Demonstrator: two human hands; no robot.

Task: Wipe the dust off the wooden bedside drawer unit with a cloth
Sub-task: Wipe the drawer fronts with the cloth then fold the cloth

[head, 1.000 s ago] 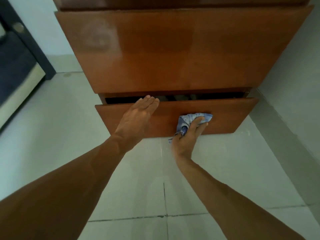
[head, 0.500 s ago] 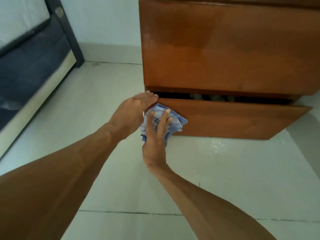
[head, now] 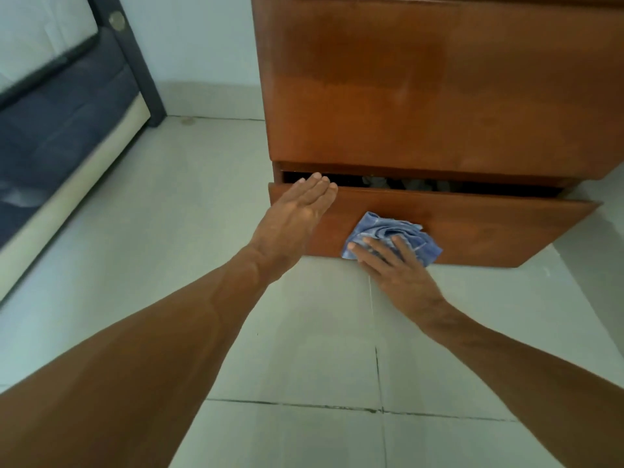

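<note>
Pressing the crumpled blue cloth (head: 388, 231) against the front of the lower drawer (head: 489, 228), my right hand (head: 395, 268) lies with its fingers straight and spread, low on the panel and left of its middle. My left hand (head: 297, 211) rests flat, fingers straight and together, on the drawer's upper left corner, its fingertips at the dark gap where the drawer stands slightly out of the wooden bedside unit (head: 422, 96).

floor (head: 304, 349): pale tiles | on it: drawer unit (head: 422, 96), bed frame (head: 143, 72)
</note>
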